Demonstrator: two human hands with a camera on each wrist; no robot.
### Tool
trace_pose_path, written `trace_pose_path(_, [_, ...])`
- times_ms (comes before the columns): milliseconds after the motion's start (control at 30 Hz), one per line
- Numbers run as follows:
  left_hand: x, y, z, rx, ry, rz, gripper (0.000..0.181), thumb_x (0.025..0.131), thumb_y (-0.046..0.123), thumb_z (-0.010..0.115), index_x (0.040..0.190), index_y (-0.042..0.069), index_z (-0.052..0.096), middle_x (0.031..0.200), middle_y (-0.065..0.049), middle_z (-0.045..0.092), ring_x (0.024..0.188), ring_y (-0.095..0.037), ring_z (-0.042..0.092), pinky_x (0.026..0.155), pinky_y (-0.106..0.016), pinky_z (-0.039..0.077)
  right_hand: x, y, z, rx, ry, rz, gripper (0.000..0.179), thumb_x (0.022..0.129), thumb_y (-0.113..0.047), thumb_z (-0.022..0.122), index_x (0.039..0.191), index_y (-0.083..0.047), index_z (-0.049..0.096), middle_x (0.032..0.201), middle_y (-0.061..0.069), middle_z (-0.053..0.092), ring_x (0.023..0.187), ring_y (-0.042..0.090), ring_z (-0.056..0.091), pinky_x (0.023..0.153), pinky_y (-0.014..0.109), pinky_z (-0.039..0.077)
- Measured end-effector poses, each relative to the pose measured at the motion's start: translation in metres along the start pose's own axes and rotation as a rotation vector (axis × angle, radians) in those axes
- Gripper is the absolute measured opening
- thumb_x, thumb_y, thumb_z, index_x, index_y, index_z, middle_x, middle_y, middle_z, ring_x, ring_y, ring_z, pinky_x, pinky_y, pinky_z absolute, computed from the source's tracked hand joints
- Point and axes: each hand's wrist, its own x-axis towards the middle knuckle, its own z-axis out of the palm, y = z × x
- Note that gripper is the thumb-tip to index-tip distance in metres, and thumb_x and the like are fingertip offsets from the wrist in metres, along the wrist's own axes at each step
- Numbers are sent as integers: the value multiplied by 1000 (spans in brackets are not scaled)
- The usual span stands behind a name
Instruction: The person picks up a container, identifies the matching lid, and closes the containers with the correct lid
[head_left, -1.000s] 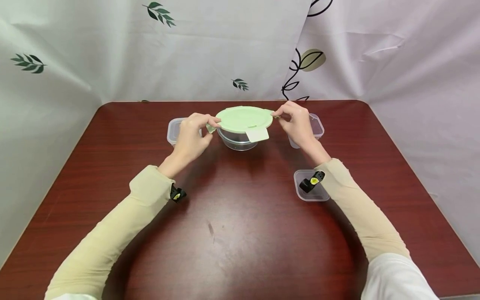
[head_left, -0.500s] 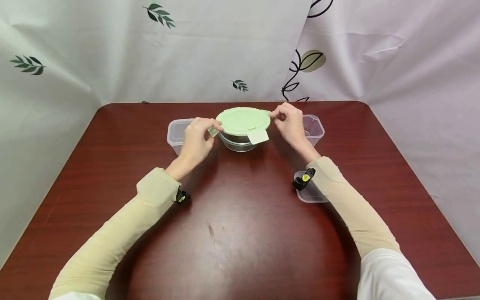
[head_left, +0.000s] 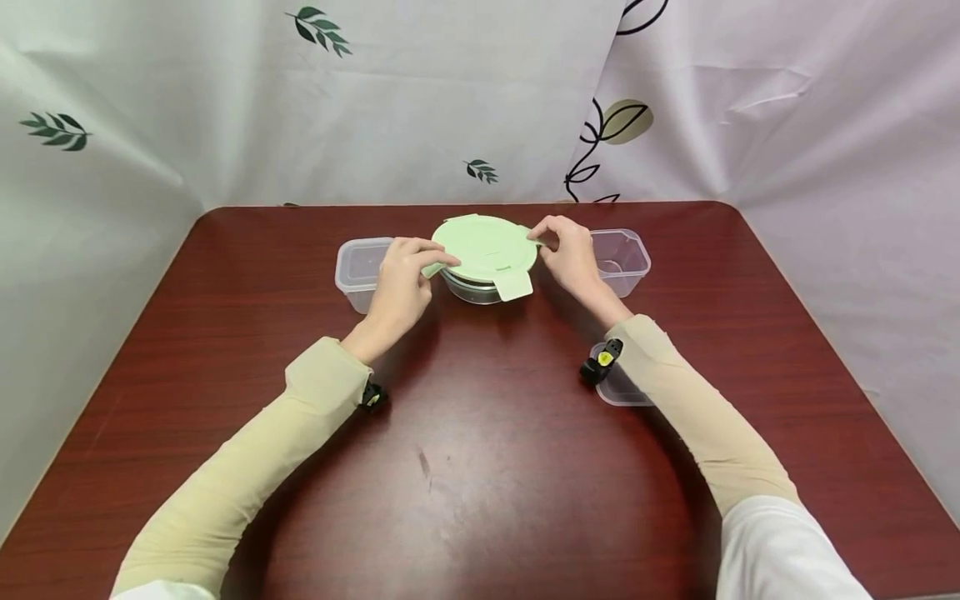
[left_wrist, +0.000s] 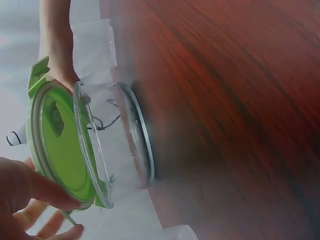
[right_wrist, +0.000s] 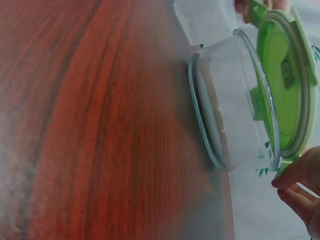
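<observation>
A round light-green lid [head_left: 483, 247] with flap clips lies over a round clear glass bowl [head_left: 474, 293] that stands on the table. My left hand [head_left: 402, 282] pinches the lid's left clip between thumb and fingers. On the other side, my right hand [head_left: 568, 257] holds the right clip the same way. In the left wrist view the lid's underside [left_wrist: 62, 145] is tilted against the bowl's rim [left_wrist: 85, 135], with a gap along part of it. The front clip sticks outward and hangs past the rim.
A clear plastic container [head_left: 362, 268] stands left of the bowl, partly behind my left hand. Another [head_left: 628, 260] stands behind my right hand. Under my right wrist lies a third clear plastic piece [head_left: 624, 392], partly covered. A patterned cloth [head_left: 420, 100] hangs behind the table [head_left: 465, 467].
The lid has come down closer onto the bowl and turned slightly, its front clip swinging toward me. Both hands have moved inward, the left one to the right and the right one to the left.
</observation>
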Motion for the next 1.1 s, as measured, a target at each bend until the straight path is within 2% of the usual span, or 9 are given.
trace_pose_path(267, [-2,-4,4,18,-108,-22,59,67,-24,40,99,11,75,116,-16,64,110,-38,51,92,-52,40,1,2,3,-19,-66,24,31,79,12,58,97,-8,74,102,12,70,81,20,54,73,30,41])
trace_pose_path(600, [-2,-7,6,17,-157,-49,57,65,-26,43,100,8,70,119,-17,61,110,-38,52,91,-50,43,4,-3,3,-9,-72,70,33,82,11,55,101,-7,75,107,11,69,81,18,52,68,25,37])
trace_pose_path(767, [-2,-5,8,48,-183,-42,59,67,-26,43,112,5,66,123,-20,58,112,-40,53,95,-50,44,8,-6,6,-19,-101,79,34,84,10,53,103,-8,74,107,10,68,81,20,51,67,26,35])
trace_pose_path(900, [-1,-3,9,94,-235,-40,61,70,-23,46,123,4,62,131,-23,55,118,-42,51,101,-52,42,9,-4,8,4,-118,71,35,85,12,50,104,-6,74,108,12,68,84,22,52,68,25,34])
trace_pose_path(1100, [-1,-1,9,135,-268,-26,61,73,-20,47,127,3,60,136,-24,53,122,-41,50,106,-50,38,9,-1,9,19,-126,54,37,85,12,49,105,-6,74,112,11,68,89,20,56,70,26,37])
